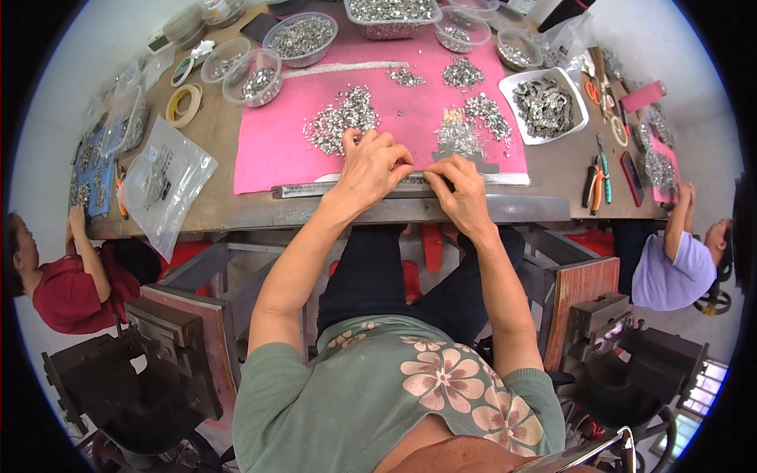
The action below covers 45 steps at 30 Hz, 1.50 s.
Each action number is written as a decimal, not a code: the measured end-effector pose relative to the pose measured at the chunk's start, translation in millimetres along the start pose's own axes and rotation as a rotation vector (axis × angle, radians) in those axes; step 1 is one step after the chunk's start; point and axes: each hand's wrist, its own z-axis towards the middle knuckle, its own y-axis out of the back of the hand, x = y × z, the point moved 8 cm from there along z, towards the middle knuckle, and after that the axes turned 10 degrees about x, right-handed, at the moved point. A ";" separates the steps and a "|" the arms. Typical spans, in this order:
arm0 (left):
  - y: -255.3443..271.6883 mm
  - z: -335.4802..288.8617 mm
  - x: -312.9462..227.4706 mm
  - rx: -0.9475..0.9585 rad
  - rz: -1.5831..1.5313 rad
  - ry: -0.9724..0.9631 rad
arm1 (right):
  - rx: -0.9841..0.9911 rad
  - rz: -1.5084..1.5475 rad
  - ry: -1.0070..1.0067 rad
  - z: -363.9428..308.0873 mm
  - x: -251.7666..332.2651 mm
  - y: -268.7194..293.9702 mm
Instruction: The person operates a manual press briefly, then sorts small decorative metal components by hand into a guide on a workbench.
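**Left hand (372, 163) and right hand (460, 191) close together at a long, narrow, silver-grey metal strip (311, 189)**

Nearest, a short-sleeved green top with brownish-pink flowers (441, 380) covers the person's torso. Beyond it runs the grey-brown bench (229, 206), and the strip lies along the near edge of a bright pink, rectangular mat (272, 154).

The left hand comes over the strip with its fingers bent and the gap between thumb and index finger narrow. The right hand is just beside it, thumb and fingers bunched at the strip. A row of small, dark pieces (412, 180) shows between them; whether either hand pinches a piece, I cannot tell.

To the left, a clear, crumpled plastic bag (172, 177) hangs partly over the bench edge. To the right lie pliers with orange-and-black handles (597, 189).

Just past the right hand, thin, straight silver pins (460, 135) are massed on the mat. Past the left hand spreads a wide heap of small, shiny silver metal pieces (343, 120); 3 smaller heaps sit farther right and back. A white, square-sided dish (582, 124) of darker metal pieces stands at the mat's right edge, and a beige roll of tape (184, 106) rests on the bench at left.

Farthest, a round, clear plastic tub (301, 57) and a rectangular, clear plastic tub (392, 31) hold more silver pieces.
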 end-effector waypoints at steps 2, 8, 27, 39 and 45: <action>-4.4 4.1 2.6 0.083 0.011 0.025 | -0.014 -0.007 -0.010 8.9 -6.7 1.5; -7.9 4.2 -0.5 0.069 0.032 -0.037 | 0.018 -0.045 0.008 64.5 -32.2 -7.7; 2.1 -16.6 -14.2 -0.035 -0.112 -0.009 | 0.172 -0.276 0.027 74.6 -34.3 -20.2; -0.8 -25.9 -16.0 -0.133 -0.153 -0.057 | 0.089 0.027 -0.065 -1.6 -3.3 -8.3; -0.9 -27.7 -21.4 -0.193 -0.071 -0.033 | 0.092 0.091 -0.059 8.4 -10.7 -7.9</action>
